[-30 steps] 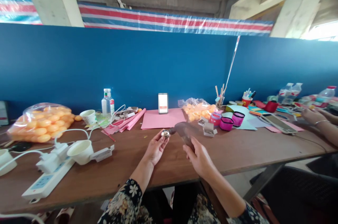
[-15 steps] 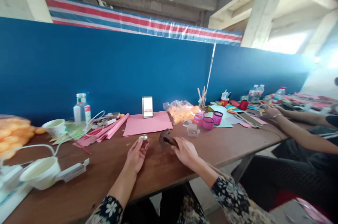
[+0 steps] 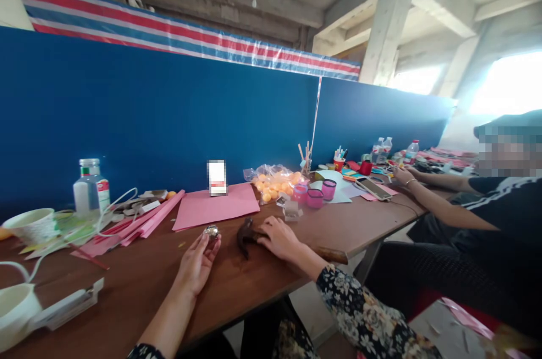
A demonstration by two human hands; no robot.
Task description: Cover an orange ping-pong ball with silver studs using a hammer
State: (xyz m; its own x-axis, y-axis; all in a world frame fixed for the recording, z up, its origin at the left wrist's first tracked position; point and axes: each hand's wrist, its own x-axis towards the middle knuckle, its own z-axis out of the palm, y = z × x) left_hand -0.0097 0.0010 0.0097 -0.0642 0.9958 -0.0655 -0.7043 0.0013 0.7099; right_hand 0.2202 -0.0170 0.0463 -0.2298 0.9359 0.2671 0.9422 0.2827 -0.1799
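My left hand (image 3: 197,264) is closed around a small shiny silvery round object (image 3: 211,231), pinched at the fingertips just above the table. To its right, a claw hammer (image 3: 245,236) lies on the brown table (image 3: 237,285), its dark claw head pointing left. My right hand (image 3: 280,239) rests over the handle close to the head, fingers curled on it. The wooden handle's end shows beyond my wrist, near the table's front edge. Behind the hands is a pink sheet (image 3: 215,208) with a small white card-like item (image 3: 217,178) standing on it.
At back, a plastic bag of orange balls (image 3: 275,183) sits beside pink mesh cups (image 3: 315,198) and a small clear box (image 3: 292,211). Left are glass bottles (image 3: 90,187), folded pink paper (image 3: 148,223) and white cups (image 3: 17,305). Another person (image 3: 478,206) works at right.
The hammer has come down flat on the table, and my right hand now lies over its handle. My left hand still holds the shiny object. The view has turned right.
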